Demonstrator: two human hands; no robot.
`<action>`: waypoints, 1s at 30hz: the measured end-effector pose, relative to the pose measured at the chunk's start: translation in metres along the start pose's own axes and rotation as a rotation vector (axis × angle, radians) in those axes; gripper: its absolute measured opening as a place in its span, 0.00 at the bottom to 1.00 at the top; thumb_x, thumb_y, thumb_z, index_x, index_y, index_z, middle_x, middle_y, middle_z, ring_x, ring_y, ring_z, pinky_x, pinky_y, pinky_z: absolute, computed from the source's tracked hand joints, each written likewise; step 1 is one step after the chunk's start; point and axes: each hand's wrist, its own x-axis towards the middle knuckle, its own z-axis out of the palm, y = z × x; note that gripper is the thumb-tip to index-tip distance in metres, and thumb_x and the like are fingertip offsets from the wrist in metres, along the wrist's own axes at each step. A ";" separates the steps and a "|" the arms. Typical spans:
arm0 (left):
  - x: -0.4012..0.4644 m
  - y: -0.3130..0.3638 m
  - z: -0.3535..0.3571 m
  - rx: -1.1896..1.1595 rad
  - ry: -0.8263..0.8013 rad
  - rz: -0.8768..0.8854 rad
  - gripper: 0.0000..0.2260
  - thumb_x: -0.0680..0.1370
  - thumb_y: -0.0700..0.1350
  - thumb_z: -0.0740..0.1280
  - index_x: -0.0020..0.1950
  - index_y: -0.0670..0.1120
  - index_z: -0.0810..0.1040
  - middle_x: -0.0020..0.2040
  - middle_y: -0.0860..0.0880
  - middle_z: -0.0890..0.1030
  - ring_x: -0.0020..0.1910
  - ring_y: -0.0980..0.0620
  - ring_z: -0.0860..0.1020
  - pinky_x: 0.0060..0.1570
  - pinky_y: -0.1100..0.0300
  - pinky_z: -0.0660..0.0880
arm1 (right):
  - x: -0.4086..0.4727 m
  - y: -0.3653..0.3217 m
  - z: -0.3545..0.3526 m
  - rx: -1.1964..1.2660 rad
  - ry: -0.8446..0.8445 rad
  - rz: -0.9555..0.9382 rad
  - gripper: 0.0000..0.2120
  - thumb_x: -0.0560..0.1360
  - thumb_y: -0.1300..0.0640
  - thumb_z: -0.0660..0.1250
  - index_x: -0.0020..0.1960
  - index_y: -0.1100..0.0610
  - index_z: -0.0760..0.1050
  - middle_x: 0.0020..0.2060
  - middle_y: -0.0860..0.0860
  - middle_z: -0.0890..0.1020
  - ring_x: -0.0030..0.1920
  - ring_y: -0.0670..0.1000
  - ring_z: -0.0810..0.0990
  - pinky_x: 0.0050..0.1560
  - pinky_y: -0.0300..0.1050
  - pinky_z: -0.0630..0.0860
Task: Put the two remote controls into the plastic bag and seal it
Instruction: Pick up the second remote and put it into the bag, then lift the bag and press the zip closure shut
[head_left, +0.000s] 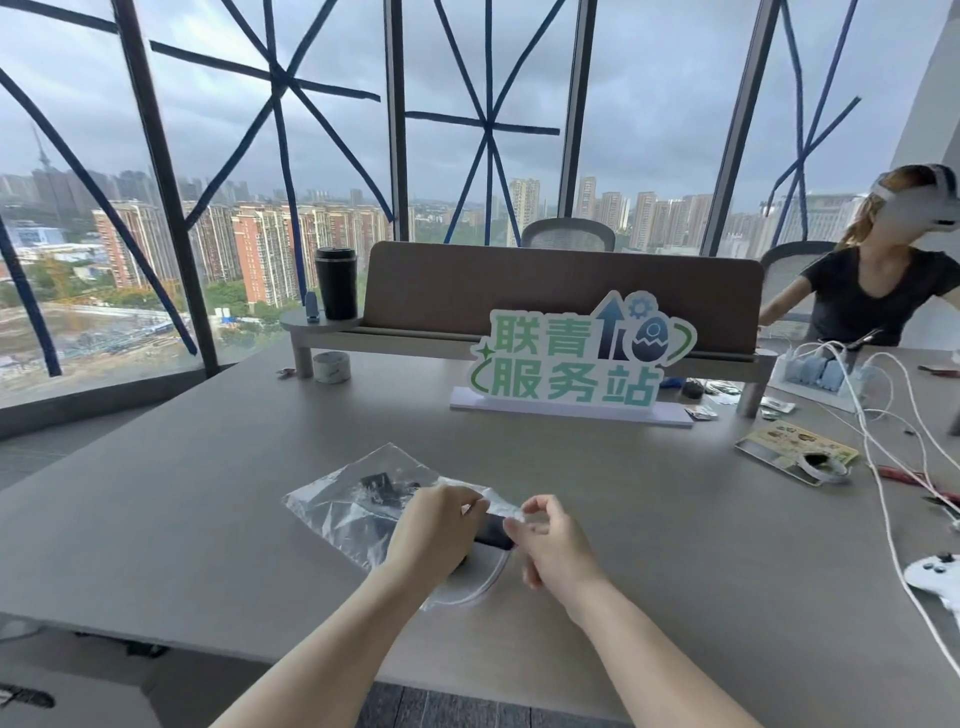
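Note:
A clear plastic bag (340, 501) lies flat on the grey table (649, 519) in front of me. Black remote controls show through it: one dark shape (379, 486) deep inside, another black end (493, 535) at the bag's mouth between my hands. My left hand (434, 525) rests on the bag and pinches the upper lip of its opening. My right hand (550, 540) pinches the same lip just to the right. The bag's mouth (491, 579) gapes in a curve below my hands. How far the near remote sits inside is hidden by my left hand.
A green and white sign (576, 358) stands behind the bag on the table. A white game controller (935, 577) and white cables (883, 467) lie at the right. A tape roll (331, 367), a black cup (336, 283) and a person in a headset (878, 280) are farther back.

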 end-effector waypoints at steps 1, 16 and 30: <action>0.000 0.000 0.000 0.003 0.007 0.002 0.13 0.76 0.50 0.62 0.31 0.50 0.74 0.30 0.47 0.78 0.32 0.47 0.72 0.33 0.57 0.64 | 0.001 -0.001 0.005 0.015 -0.041 0.003 0.11 0.76 0.58 0.66 0.58 0.56 0.70 0.37 0.55 0.79 0.18 0.48 0.71 0.19 0.38 0.66; -0.041 -0.011 -0.020 0.496 -0.318 -0.081 0.27 0.71 0.44 0.61 0.70 0.55 0.61 0.59 0.46 0.74 0.54 0.42 0.77 0.43 0.53 0.72 | 0.025 0.004 0.007 -0.462 0.104 -0.152 0.13 0.75 0.56 0.64 0.59 0.51 0.79 0.43 0.50 0.84 0.41 0.53 0.80 0.42 0.42 0.72; 0.029 0.029 -0.171 -0.414 0.075 -0.252 0.05 0.70 0.34 0.72 0.45 0.41 0.82 0.37 0.42 0.81 0.26 0.52 0.80 0.28 0.62 0.80 | -0.005 -0.144 -0.027 0.307 0.180 -0.233 0.14 0.74 0.67 0.59 0.42 0.60 0.84 0.25 0.53 0.80 0.19 0.46 0.73 0.20 0.39 0.72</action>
